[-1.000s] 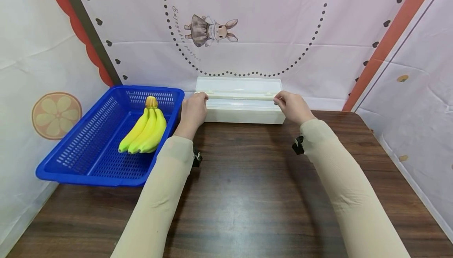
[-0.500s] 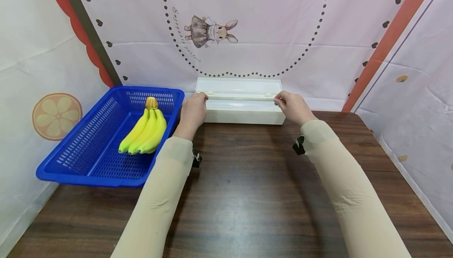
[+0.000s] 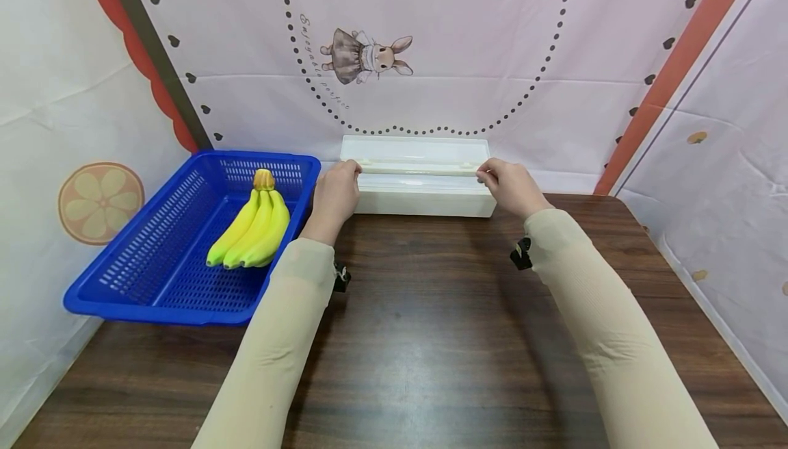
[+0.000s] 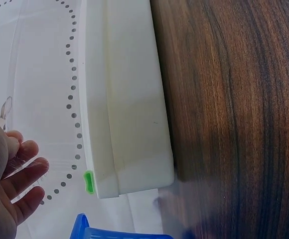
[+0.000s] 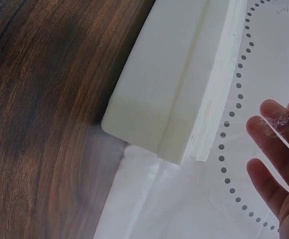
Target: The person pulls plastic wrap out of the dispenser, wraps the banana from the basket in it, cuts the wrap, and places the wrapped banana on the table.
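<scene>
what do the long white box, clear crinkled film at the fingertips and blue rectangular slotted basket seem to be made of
White box: probably smooth satin plastic, given its rounded corners.
Film: likely thin glossy plastic, being transparent with shiny creases.
Basket: apparently slightly glossy plastic, its slots regular and colour uniform.

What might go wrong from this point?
The thin clear plastic film looks crumpled in the right hand, so it may tear or stick to itself. Neither hand steadies the long white plastic box, so pulling might drag it. The left hand might bump the nearby blue plastic basket.
</scene>
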The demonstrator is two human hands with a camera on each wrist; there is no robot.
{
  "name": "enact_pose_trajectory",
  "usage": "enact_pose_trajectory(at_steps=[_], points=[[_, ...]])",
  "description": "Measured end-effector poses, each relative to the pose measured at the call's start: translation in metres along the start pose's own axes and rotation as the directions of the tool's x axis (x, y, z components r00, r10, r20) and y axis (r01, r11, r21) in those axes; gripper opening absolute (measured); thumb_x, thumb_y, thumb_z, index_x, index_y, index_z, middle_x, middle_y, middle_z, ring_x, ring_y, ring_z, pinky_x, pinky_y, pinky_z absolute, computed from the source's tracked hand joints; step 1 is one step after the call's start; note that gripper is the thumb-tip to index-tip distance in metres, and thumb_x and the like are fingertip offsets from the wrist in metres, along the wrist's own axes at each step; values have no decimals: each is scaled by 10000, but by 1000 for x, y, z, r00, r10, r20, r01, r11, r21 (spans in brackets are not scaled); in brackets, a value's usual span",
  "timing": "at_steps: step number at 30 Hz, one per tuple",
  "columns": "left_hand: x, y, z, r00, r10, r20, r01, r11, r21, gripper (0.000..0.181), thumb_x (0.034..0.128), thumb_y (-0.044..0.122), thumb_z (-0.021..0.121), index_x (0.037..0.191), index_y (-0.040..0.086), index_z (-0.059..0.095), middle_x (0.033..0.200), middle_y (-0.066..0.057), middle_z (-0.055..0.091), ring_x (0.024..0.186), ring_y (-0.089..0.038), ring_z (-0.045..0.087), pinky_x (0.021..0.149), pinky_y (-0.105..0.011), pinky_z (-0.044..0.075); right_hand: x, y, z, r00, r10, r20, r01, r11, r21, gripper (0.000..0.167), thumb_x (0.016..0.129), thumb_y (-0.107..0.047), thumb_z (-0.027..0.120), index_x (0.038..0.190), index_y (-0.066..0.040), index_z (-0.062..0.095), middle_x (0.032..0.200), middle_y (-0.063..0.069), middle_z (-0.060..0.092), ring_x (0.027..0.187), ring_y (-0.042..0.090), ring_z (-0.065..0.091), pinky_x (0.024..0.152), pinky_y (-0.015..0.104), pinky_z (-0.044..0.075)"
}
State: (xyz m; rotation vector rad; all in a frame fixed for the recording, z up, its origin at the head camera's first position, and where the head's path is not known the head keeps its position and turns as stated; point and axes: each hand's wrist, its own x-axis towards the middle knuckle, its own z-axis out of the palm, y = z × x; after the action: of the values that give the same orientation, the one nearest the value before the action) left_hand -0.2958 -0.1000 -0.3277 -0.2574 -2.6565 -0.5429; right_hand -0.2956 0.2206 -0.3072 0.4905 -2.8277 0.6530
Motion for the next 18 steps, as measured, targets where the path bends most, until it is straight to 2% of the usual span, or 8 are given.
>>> enact_pose_trajectory(at_steps=[18], points=[[-2, 4, -5, 1000, -2, 8, 2, 1000, -1, 238, 1005, 151, 426, 1078, 45, 626, 1063, -139, 665, 975, -321, 620, 861, -460, 472, -1, -1, -3, 1000, -10, -3, 10, 1000, 4, 244, 996, -217, 477, 1099, -46, 617, 966, 168, 678, 739, 240, 585, 665, 382, 445]])
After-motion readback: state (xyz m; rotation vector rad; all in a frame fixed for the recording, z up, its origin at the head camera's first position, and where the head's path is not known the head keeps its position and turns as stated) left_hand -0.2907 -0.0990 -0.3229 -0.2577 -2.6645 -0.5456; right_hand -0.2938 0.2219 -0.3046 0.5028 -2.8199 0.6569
